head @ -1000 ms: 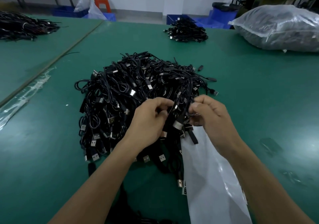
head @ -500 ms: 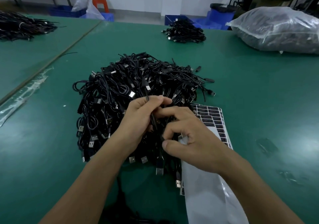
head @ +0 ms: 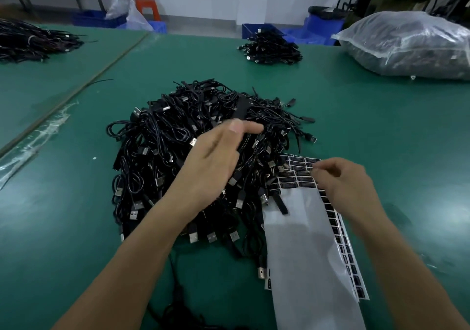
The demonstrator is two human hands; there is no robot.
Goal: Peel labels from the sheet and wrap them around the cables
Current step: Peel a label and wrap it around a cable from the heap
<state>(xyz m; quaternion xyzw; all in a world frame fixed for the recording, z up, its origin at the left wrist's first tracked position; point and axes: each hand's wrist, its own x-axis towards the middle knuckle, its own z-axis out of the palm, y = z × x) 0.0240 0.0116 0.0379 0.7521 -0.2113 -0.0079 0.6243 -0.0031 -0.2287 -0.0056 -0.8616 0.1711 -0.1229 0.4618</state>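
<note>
Now that the hands have parted from the cable they shared half a second ago: one wrap judged done, next label sought.
Right fingertips (head: 316, 170) pinch narrowly at a label (head: 312, 166) on the sheet (head: 305, 240), which lies just beside the pile (head: 162, 151): glossy black rectangles in rows, slick white backing. Left fingers (head: 251, 128) are extended and loose, with a blurred thin cable (head: 241, 109) just beyond them. The pile is matte black cords with metal plugs on a smooth green table (head: 368, 126).
</note>
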